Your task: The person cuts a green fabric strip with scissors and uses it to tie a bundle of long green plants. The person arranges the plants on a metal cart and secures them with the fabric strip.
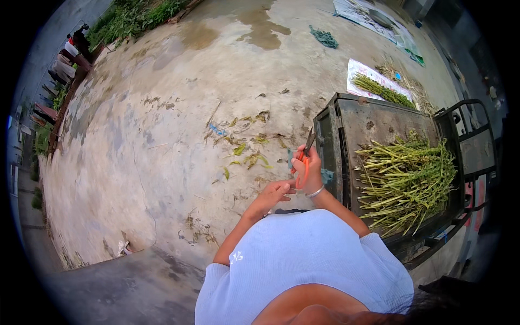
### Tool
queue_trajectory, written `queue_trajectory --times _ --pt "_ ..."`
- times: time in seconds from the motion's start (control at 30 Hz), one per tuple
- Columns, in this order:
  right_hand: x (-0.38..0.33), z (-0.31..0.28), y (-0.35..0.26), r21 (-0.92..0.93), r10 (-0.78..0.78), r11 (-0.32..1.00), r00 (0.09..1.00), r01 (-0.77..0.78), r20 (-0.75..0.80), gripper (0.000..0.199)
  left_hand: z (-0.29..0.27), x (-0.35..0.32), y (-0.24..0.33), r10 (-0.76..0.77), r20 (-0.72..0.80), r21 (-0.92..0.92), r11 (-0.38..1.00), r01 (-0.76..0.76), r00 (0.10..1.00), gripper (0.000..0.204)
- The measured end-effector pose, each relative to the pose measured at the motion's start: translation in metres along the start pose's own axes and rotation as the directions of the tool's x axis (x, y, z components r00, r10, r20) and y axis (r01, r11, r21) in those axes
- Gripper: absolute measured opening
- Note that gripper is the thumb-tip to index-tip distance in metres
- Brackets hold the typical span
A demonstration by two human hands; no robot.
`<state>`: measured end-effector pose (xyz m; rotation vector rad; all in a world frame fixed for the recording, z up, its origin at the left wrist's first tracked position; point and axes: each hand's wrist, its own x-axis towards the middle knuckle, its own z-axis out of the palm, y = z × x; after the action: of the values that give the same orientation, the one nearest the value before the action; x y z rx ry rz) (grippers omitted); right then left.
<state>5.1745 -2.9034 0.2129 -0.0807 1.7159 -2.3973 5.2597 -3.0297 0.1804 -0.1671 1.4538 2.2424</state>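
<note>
My right hand (313, 172) is closed around a pair of scissors (309, 142) with orange handles and dark blades pointing up and away from me. A metal bracelet circles that wrist. My left hand (272, 196) is just left of the scissors, its fingers partly extended toward the handle loops; I see nothing held in it. Whether its fingertips touch the loops, I cannot tell. To the right, a large pile of cut green stalks (406, 181) lies on a dark metal cart bed (358, 116), with pale stem ends mostly facing my hands.
Beyond the cart, more green stalks (383, 90) rest on a white sack (357, 69). Leaf scraps (238, 149) litter the concrete ground ahead. Farther off lie a crumpled green net-like bundle (324, 37) and a sheet (374, 21). Black rails (476, 130) edge the cart's right side.
</note>
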Motion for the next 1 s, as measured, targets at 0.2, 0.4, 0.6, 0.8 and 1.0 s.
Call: queue_trajectory --times 0.2,0.4,0.6,0.8,1.0 --pt "0.018 0.023 0.0 -0.277 -0.209 0.936 0.976 0.215 0.052 0.028 -0.004 0.037 0.018 0.059 -0.014 -0.433 0.9 -0.059 0.998 0.042" --pt "0.04 -0.003 -0.01 -0.463 -0.271 0.85 0.962 0.252 0.028 0.028 0.006 0.076 0.032 0.01 -0.091 -0.656 0.752 -0.067 0.996 0.024" --pt "0.058 -0.039 -0.016 -0.26 -0.094 0.96 0.994 0.104 0.051 0.028 0.022 0.115 0.045 0.136 -0.287 -0.549 0.788 -0.279 0.948 0.018" --pt "0.061 -0.087 -0.018 -0.351 0.034 0.935 0.975 0.047 0.22 0.04 0.03 0.135 0.059 0.255 -0.473 -0.308 0.849 -0.429 0.843 0.016" --pt "0.031 -0.114 -0.03 -0.547 0.347 0.83 0.868 -0.108 0.355 0.061 0.035 0.142 0.06 0.288 -0.483 -0.244 0.863 -0.443 0.827 0.017"
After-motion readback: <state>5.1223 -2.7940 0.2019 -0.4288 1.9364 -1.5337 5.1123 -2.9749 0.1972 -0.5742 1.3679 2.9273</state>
